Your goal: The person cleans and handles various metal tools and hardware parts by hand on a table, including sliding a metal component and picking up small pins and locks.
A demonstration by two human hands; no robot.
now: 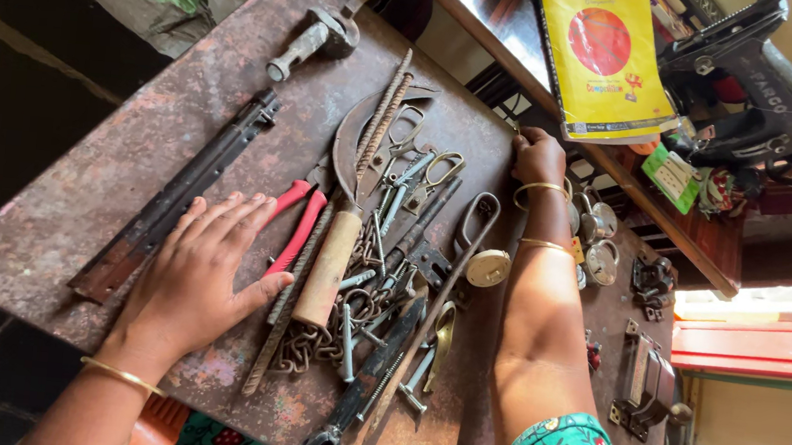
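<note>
My left hand [198, 267] lies flat, fingers spread, on a rusty metal tabletop [105, 168], its fingertips beside red-handled pliers [297, 233] and over the end of a long dark metal bar [179, 196]. It holds nothing. My right hand [537, 155] reaches to the far edge of the top, fingers curled over that edge, bangles on the wrist. Between the hands lies a heap of old tools: a sickle with a wooden handle [327, 269], twisted steel rods [382, 114], scissors [437, 172], a chain [309, 344], bolts and a round padlock [488, 267].
A pipe wrench [316, 39] lies at the far end of the top. More padlocks [600, 261] and metal hinges [645, 383] sit right of my forearm. Behind stand a wooden shelf edge [646, 201], a yellow booklet [605, 55] and a black sewing machine [761, 87].
</note>
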